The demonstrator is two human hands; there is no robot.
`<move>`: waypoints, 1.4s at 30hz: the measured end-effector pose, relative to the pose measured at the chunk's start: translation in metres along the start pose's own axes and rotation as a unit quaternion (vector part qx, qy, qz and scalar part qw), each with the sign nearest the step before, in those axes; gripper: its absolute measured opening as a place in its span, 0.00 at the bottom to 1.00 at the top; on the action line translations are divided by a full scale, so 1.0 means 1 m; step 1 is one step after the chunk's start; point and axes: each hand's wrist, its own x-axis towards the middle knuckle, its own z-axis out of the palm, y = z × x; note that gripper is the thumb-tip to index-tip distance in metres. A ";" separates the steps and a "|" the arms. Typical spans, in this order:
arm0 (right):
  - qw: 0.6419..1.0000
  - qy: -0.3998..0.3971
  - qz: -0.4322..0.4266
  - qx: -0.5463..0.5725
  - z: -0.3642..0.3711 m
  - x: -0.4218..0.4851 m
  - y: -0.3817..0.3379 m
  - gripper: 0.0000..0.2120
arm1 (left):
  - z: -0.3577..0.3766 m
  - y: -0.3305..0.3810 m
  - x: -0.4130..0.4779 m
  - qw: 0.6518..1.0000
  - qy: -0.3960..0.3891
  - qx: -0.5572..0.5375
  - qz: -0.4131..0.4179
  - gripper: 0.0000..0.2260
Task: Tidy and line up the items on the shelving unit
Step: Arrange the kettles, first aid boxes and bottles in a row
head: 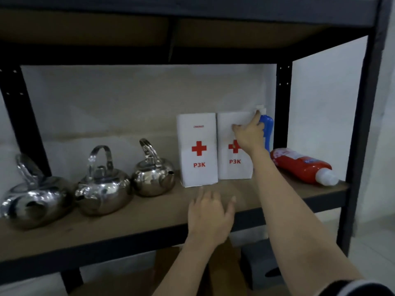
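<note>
Two white first-aid boxes with red crosses stand side by side on the wooden shelf [128, 218]: the left box [197, 150] and the right box [232, 165]. My right hand [249, 135] grips the right box's upper right corner, thumb on its front. Behind that hand stands a blue bottle [268, 133] with a white cap. A red bottle [303, 165] lies on its side at the shelf's right end. Three shiny steel kettles sit to the left: [32, 197], [102, 186], [152, 176]. My left hand [210, 216] hovers over the shelf's front edge with fingers spread, holding nothing.
Black metal uprights [283, 107] frame the shelf, with another board close overhead. Below the shelf are a cardboard box [222, 272] and a dark grey box [263, 265]. A white wall lies behind.
</note>
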 end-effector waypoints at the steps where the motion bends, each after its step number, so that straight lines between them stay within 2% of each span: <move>1: 0.999 -0.007 -0.005 0.039 -0.003 0.003 0.009 0.42 | 0.008 0.011 0.005 1.000 -0.010 -0.010 0.009 0.26; 2: 0.997 -0.011 -0.010 0.078 -0.007 0.006 0.019 0.41 | 0.015 0.020 0.011 1.000 -0.020 -0.015 0.012 0.24; 4: 0.992 -0.005 -0.006 0.127 -0.019 0.017 0.036 0.33 | 0.026 0.031 0.023 0.999 -0.036 -0.010 0.007 0.25; 6: 0.991 0.040 -0.007 0.130 -0.033 0.032 0.052 0.23 | 0.034 0.036 0.035 0.999 -0.048 0.011 -0.003 0.28; 7: 0.991 0.067 -0.001 0.114 -0.040 0.040 0.061 0.21 | 0.038 0.038 0.038 0.998 -0.054 0.027 -0.010 0.29; 9: 0.994 0.084 0.036 0.059 -0.050 0.058 0.078 0.28 | 0.044 0.041 0.042 0.995 -0.071 0.068 -0.024 0.30; 12: 0.996 -0.033 0.082 -0.002 -0.054 0.071 0.101 0.37 | 0.050 0.045 0.045 0.992 -0.083 0.091 -0.034 0.28; 14: 0.992 -0.094 0.080 0.000 -0.052 0.070 0.111 0.33 | 0.051 0.046 0.045 0.992 -0.079 0.093 -0.031 0.27; 15: 0.993 -0.100 0.069 -0.004 -0.049 0.069 0.114 0.29 | 0.052 0.045 0.046 0.992 -0.074 0.096 -0.029 0.27; 18: 0.997 -0.060 0.037 -0.039 -0.037 0.065 0.119 0.23 | 0.053 0.045 0.047 0.992 -0.066 0.105 -0.029 0.27; 22: 0.983 0.055 -0.003 -0.173 -0.020 0.053 0.113 0.26 | 0.051 0.048 0.048 0.990 -0.066 0.118 -0.033 0.26; 24: 0.976 0.058 0.017 -0.211 -0.018 0.050 0.109 0.28 | 0.050 0.049 0.047 0.990 -0.068 0.116 -0.031 0.26; 28: 0.986 -0.047 0.121 -0.109 -0.022 0.065 0.116 0.30 | 0.050 0.049 0.046 0.991 -0.068 0.115 -0.027 0.26; 31: 0.986 -0.105 0.124 -0.035 -0.025 0.065 0.125 0.26 | 0.050 0.049 0.047 0.990 -0.071 0.117 -0.028 0.26; 34: 0.993 -0.037 0.088 -0.063 -0.019 0.057 0.126 0.24 | 0.048 0.049 0.047 0.991 -0.070 0.114 -0.031 0.26; 36: 0.988 0.025 0.068 -0.134 -0.015 0.048 0.118 0.27 | 0.047 0.050 0.047 0.991 -0.068 0.109 -0.032 0.26; 37: 0.983 0.031 0.073 -0.165 -0.015 0.044 0.116 0.29 | 0.047 0.050 0.046 0.992 -0.066 0.107 -0.032 0.26; 40: 0.979 -0.029 0.123 -0.158 -0.021 0.048 0.120 0.38 | 0.049 0.050 0.045 0.992 -0.070 0.105 -0.033 0.26; 42: 0.971 -0.113 0.160 -0.134 -0.030 0.050 0.124 0.45 | 0.050 0.049 0.045 0.991 -0.076 0.105 -0.031 0.26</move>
